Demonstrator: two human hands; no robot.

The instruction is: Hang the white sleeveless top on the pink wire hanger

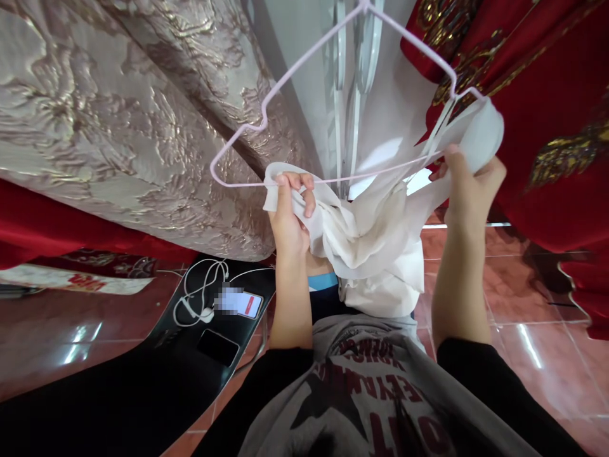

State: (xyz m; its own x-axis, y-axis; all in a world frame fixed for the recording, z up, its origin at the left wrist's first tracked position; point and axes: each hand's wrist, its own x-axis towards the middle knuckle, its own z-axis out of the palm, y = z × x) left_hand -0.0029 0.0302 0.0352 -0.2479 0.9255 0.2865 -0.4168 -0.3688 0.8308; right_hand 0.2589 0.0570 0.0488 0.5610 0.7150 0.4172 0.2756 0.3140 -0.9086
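A pale pink wire hanger [266, 108] hangs in front of me. A white garment [375, 241] is draped over its bottom bar and bunches down between my arms. My left hand [291, 216] is closed on a fold of the white cloth at the hanger's lower bar, left of middle. My right hand [469, 184] grips the cloth at the hanger's right shoulder, where a strap loops over the wire end.
A beige embroidered curtain [118, 120] fills the upper left. Red and gold fabric [547, 114] hangs at the right. A black table [190, 330] below left holds a phone [238, 301], white cable and a dark device. The floor is glossy red tile [523, 343].
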